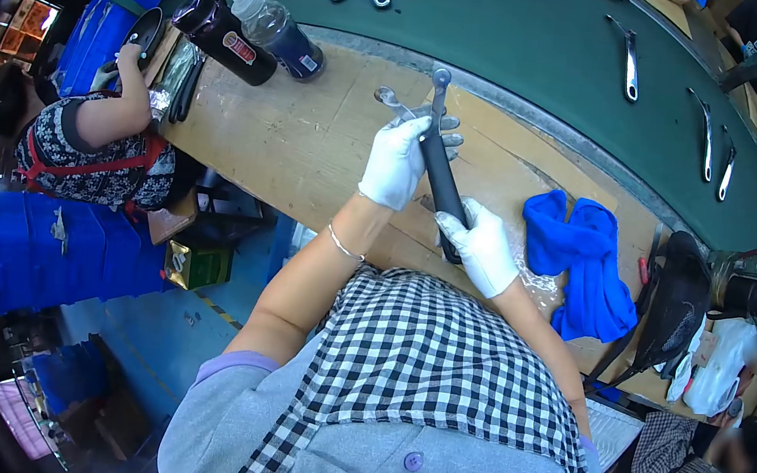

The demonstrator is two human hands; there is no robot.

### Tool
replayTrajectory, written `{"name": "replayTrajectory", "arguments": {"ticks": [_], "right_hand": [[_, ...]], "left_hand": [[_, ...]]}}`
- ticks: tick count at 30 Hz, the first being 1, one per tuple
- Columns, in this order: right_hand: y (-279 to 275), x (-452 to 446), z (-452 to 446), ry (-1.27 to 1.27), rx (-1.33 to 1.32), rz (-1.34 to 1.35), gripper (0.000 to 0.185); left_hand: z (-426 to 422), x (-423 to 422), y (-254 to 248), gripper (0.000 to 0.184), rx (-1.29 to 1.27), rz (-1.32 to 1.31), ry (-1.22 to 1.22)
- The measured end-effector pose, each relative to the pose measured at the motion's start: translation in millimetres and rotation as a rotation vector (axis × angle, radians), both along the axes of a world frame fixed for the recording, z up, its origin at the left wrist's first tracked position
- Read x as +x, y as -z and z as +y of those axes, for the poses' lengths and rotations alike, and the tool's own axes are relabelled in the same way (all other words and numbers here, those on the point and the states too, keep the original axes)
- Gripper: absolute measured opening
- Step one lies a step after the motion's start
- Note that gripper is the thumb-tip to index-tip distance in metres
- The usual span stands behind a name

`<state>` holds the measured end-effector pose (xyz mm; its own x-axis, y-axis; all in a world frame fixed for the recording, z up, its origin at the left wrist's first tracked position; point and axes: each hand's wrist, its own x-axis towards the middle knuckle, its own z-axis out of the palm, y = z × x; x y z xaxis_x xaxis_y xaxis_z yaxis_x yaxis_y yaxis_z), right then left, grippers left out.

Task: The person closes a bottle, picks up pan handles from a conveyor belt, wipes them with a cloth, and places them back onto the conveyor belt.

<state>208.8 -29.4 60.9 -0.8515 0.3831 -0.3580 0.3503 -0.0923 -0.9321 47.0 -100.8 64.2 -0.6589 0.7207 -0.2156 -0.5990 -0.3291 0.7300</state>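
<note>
My left hand [394, 161], in a white glove, is closed around the upper part of a long tool with a black handle [443, 180] and a metal shaft ending in a rounded head. A second metal piece [390, 98] with a rounded end sticks out to the left above that hand; whether it is joined to the tool I cannot tell. My right hand [483, 249], also gloved in white, grips the lower end of the black handle. The tool is held tilted over the cardboard-covered bench [314, 148]. Beyond the right hand lies a crumpled blue cloth [575, 251].
Several shiny metal handles, one of them a silver handle [631, 71], lie on the green belt [508, 26]. A dark bottle [225, 38] and a clear bottle [280, 33] stand at the left. A co-worker [93, 135] holds a black tool there. A black bag [672, 306] is at the right.
</note>
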Motion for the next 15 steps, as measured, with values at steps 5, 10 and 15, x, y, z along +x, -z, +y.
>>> {"name": "replayTrajectory", "arguments": {"ticks": [5, 10, 15], "right_hand": [[-18, 1, -7, -0.049, 0.169, -0.093, 0.031], [-11, 4, -11, -0.047, 0.133, -0.076, 0.032], [-11, 6, -11, -0.041, 0.129, -0.087, 0.031]], "left_hand": [[4, -4, 18, 0.021, -0.148, -0.010, -0.136], [2, 0, 23, 0.019, -0.176, 0.009, -0.184], [-3, 3, 16, 0.014, -0.114, -0.021, -0.174]]}}
